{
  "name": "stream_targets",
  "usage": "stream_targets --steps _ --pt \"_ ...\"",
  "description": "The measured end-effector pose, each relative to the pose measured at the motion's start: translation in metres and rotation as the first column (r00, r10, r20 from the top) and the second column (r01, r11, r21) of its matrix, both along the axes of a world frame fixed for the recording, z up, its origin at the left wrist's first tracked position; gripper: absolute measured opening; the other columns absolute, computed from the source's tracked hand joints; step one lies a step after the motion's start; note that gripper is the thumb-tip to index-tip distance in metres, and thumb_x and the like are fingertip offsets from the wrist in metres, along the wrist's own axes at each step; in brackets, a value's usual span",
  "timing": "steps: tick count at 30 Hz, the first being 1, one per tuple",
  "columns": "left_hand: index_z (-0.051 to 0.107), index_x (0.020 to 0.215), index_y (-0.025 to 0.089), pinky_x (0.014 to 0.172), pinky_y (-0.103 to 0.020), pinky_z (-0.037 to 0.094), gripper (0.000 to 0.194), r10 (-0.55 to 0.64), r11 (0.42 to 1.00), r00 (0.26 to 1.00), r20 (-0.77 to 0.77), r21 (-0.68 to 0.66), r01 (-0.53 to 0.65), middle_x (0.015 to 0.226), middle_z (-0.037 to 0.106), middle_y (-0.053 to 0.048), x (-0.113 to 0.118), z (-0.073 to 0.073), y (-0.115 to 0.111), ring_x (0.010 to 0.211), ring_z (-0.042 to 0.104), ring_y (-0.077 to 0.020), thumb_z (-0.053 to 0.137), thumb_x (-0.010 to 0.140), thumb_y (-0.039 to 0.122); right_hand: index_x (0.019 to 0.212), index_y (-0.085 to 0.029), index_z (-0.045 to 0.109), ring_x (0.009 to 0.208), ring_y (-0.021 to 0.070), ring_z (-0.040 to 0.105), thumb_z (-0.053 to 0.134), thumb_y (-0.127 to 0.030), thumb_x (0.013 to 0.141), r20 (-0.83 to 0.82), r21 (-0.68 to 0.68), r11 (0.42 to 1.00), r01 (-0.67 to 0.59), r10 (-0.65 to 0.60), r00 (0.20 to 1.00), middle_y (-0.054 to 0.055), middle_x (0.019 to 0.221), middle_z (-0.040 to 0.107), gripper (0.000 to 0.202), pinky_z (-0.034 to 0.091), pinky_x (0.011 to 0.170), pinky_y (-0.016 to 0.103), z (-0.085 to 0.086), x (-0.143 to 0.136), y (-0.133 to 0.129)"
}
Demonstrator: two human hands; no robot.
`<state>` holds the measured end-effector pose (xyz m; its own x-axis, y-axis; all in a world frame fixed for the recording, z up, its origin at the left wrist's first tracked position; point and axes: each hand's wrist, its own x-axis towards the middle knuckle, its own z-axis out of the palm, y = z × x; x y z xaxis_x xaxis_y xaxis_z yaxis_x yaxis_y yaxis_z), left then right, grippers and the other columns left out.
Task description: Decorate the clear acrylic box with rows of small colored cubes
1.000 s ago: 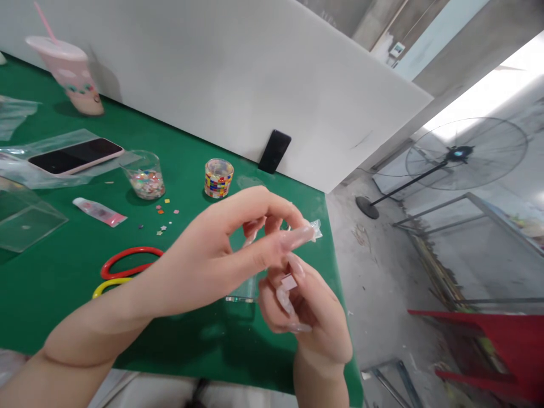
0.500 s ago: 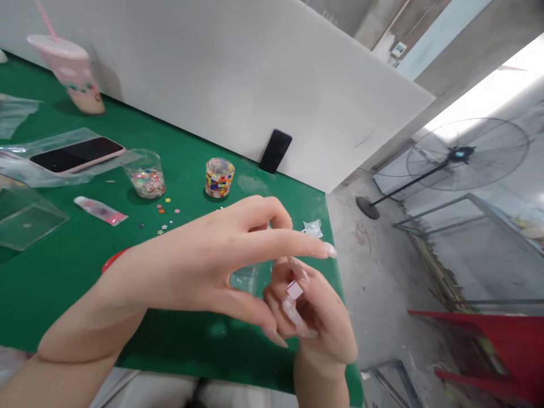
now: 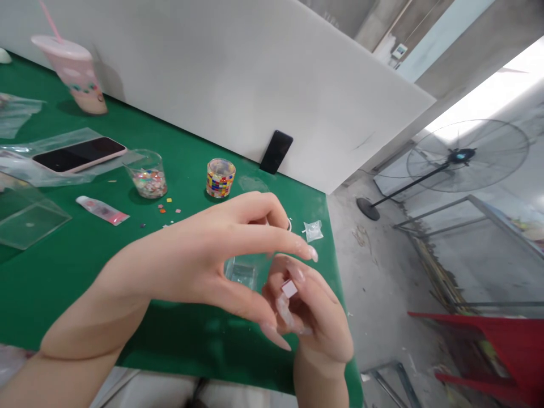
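Observation:
My left hand (image 3: pixel 208 255) reaches in from the left, with thumb and index finger spread apart; its other fingers curl under. A bit of white rim (image 3: pixel 289 225) shows beside those curled fingers, and I cannot tell whether they touch it. Just right of the thumb, my right hand (image 3: pixel 317 303) is closed, palm up, on a small pale pink square tile (image 3: pixel 289 289). Below the tile, a whitish translucent strip (image 3: pixel 284 311) lies against the right fingers. Behind the hands, a clear plastic box (image 3: pixel 243 273) is partly covered by the left hand.
On the green table (image 3: pixel 182 334) stand a mosaic-covered cup (image 3: pixel 220 180) and a clear cup of small pieces (image 3: pixel 151 182). Loose pieces, a tube (image 3: pixel 102 211), a pink-edged phone (image 3: pixel 80 154) and a pink tumbler (image 3: pixel 79 73) lie leftward. Another phone (image 3: pixel 276 152) leans on the white panel.
My left index fingertip has drawn back left and slightly down. My right hand has shifted slightly left, the tile still in it.

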<state>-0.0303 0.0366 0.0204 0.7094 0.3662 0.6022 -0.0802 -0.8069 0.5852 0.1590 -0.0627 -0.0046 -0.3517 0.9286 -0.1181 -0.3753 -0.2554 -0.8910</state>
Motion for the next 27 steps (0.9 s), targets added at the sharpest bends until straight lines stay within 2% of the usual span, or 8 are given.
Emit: stream_targets --steps 3,7,10,12,14,17,20,27 --pt "0.082 0.116 0.026 0.07 -0.021 0.054 0.031 0.068 0.997 0.996 0.058 0.042 -0.07 0.102 0.071 0.0 0.0 -0.003 0.003 0.079 0.063 -0.0123 0.089 0.097 0.05 0.08 -0.026 0.056 0.046 0.0093 0.024 0.064 -0.066 0.106 0.027 0.085 0.989 0.117 -0.12 0.992 -0.007 0.056 0.04 0.049 0.015 0.043 0.028 -0.005 0.0 -0.005" --pt "0.073 0.099 0.022 0.066 -0.023 0.046 0.039 0.204 0.978 0.973 0.105 0.031 -0.208 0.088 0.065 0.002 0.002 -0.009 0.004 0.074 0.06 -0.0115 0.057 0.117 0.053 0.089 -0.025 0.063 0.048 0.0095 0.025 0.055 -0.053 0.115 0.014 0.273 0.915 0.297 -0.312 0.95 -0.008 0.059 0.037 0.039 0.021 0.044 0.026 -0.011 -0.004 -0.009" --pt "0.058 0.083 0.021 0.055 -0.023 0.036 0.045 0.224 0.967 0.97 0.09 0.102 -0.233 0.075 0.05 0.007 0.008 -0.009 -0.005 0.06 0.044 -0.0082 0.065 0.113 0.053 0.087 -0.026 0.062 0.048 0.0092 0.027 0.056 -0.051 0.116 -0.019 0.349 0.846 0.403 -0.424 0.906 -0.007 0.061 0.043 0.038 0.019 0.042 0.025 -0.011 -0.01 -0.007" --pt "0.055 0.082 0.022 0.053 -0.024 0.035 0.048 0.222 0.962 0.969 0.111 0.138 -0.236 0.074 0.047 0.008 0.013 -0.007 -0.015 0.059 0.042 -0.0082 0.077 0.105 0.058 0.084 -0.026 0.061 0.049 0.0097 0.029 0.062 -0.052 0.113 -0.005 0.375 0.798 0.472 -0.507 0.862 -0.007 0.063 0.046 0.039 0.018 0.042 0.026 -0.01 -0.013 -0.006" --pt "0.062 0.092 0.024 0.063 -0.026 0.045 0.041 0.246 0.943 0.953 0.176 0.185 -0.277 0.08 0.057 0.006 0.018 -0.004 -0.025 0.066 0.051 -0.0106 0.082 0.101 0.058 0.083 -0.027 0.061 0.05 0.0104 0.029 0.067 -0.052 0.111 0.017 0.394 0.758 0.52 -0.572 0.82 -0.007 0.064 0.046 0.038 0.02 0.041 0.026 -0.009 -0.015 -0.006" --pt "0.073 0.115 0.025 0.077 -0.032 0.053 0.027 0.329 0.863 0.904 0.274 0.303 -0.405 0.096 0.07 0.0 0.024 -0.003 -0.032 0.079 0.063 -0.0159 0.079 0.104 0.049 0.086 -0.028 0.064 0.047 0.0102 0.029 0.065 -0.05 0.112 -0.006 0.445 0.711 0.545 -0.606 0.795 -0.007 0.063 0.045 0.034 0.021 0.038 0.025 -0.012 -0.013 -0.008" --pt "0.077 0.118 0.023 0.078 -0.031 0.053 0.028 0.373 0.802 0.872 0.317 0.363 -0.474 0.095 0.07 -0.002 0.026 -0.004 -0.031 0.079 0.064 -0.0167 0.086 0.1 0.043 0.09 -0.029 0.066 0.045 0.0112 0.036 0.058 -0.047 0.115 0.019 0.501 0.696 0.514 -0.603 0.798 -0.006 0.065 0.051 0.032 0.029 0.038 0.025 -0.02 -0.006 -0.009" --pt "0.078 0.118 0.022 0.08 -0.033 0.05 0.019 0.324 0.781 0.913 0.246 0.475 -0.405 0.084 0.07 -0.001 0.02 -0.007 -0.028 0.079 0.063 -0.0195 0.077 0.107 0.037 0.096 -0.03 0.074 0.055 0.0131 0.051 0.056 -0.044 0.117 0.086 0.564 0.662 0.495 -0.642 0.762 -0.004 0.072 0.063 0.03 0.041 0.048 0.025 -0.029 0.003 -0.011"
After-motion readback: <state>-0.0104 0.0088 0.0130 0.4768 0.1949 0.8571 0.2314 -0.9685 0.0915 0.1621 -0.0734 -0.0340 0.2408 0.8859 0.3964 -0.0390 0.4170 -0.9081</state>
